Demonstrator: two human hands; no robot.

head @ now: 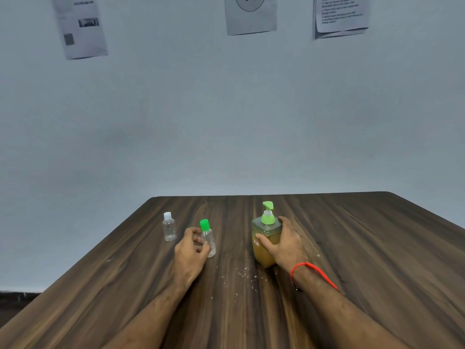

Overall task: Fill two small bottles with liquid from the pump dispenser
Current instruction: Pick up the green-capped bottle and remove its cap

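Note:
A square pump dispenser (264, 250) with amber liquid and a green pump head stands on the dark wooden table (352, 235). My right hand (286, 244) grips its body from the right side, thumb across the front. A small clear bottle with a green cap (208, 236) stands left of it, tilted slightly; my left hand (192, 250) holds it between thumb and curled fingers. A second small clear bottle with a white cap (169, 227) stands upright further left, untouched.
Pale crumbs (242, 274) are scattered on the table in front of the dispenser. The table's far edge meets a grey wall with three paper sheets (250, 13) pinned high up. The table's left edge slants toward me.

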